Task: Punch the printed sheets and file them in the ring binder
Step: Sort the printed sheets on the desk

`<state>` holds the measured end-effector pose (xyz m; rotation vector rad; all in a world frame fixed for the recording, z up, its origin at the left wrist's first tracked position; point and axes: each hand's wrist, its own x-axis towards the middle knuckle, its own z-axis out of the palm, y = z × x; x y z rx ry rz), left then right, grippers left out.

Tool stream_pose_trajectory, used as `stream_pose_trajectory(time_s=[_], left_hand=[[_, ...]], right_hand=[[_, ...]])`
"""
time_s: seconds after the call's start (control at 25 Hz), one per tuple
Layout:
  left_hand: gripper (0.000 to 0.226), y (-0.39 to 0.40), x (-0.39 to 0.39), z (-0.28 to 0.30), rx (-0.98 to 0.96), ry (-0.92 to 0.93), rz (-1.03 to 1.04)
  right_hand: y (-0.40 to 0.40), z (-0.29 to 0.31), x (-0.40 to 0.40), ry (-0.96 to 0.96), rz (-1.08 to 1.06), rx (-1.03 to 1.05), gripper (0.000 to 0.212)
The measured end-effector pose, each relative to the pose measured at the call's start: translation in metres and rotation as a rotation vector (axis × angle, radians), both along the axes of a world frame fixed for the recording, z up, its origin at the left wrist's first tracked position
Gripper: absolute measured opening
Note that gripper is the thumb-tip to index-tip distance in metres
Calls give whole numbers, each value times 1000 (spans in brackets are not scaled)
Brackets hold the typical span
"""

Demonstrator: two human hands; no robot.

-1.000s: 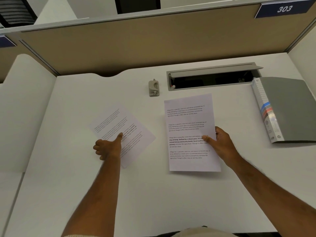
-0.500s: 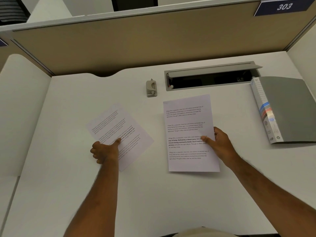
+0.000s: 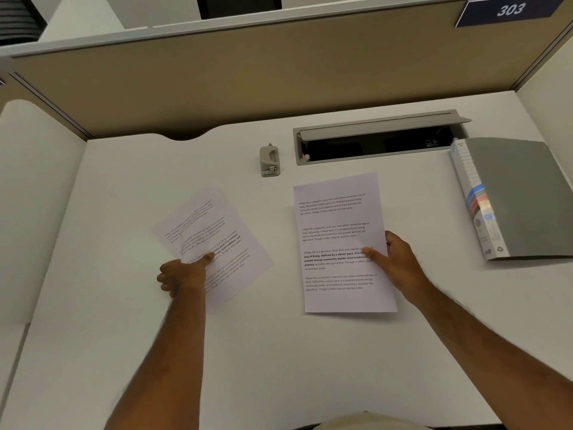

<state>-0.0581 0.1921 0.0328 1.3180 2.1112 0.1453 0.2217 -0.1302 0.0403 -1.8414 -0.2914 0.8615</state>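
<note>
Two printed sheets are on the white desk. My left hand pinches the left sheet at its near left edge, thumb on top; this sheet lies turned at an angle and looks blurred. My right hand pinches the right sheet at its right edge, thumb on the text, and the sheet stands nearly straight. A small beige hole punch sits behind the sheets. The grey ring binder lies closed at the right, spine toward the sheets.
A grey cable tray with its lid raised is sunk into the desk behind the right sheet. A tan partition closes the back, white side panels stand at both ends, and a blue sign reads 303.
The left sheet has shifted slightly with my left hand. The right sheet and my right hand have hardly moved; the view shifted a little.
</note>
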Motion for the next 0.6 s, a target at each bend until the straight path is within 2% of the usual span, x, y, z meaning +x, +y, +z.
stream_pose_trajectory(time_s=[0.08, 0.16, 0.24, 0.36, 0.6], left_hand=[[107, 1, 0, -1, -8, -59, 2], [104, -1, 0, -2, 16, -210, 23], [88, -7, 4, 2, 77, -303, -12], [60, -14, 15, 7, 168, -332, -102], [39, -39, 56, 23, 178, -477, -255]], right_hand=[[0, -1, 1, 1, -6, 5, 36], [-1, -2, 3, -1, -8, 1, 35], [-2, -3, 5, -12, -10, -19, 34], [-4, -5, 9, -29, -7, -47, 35], [-13, -9, 20, -74, -5, -96, 35]])
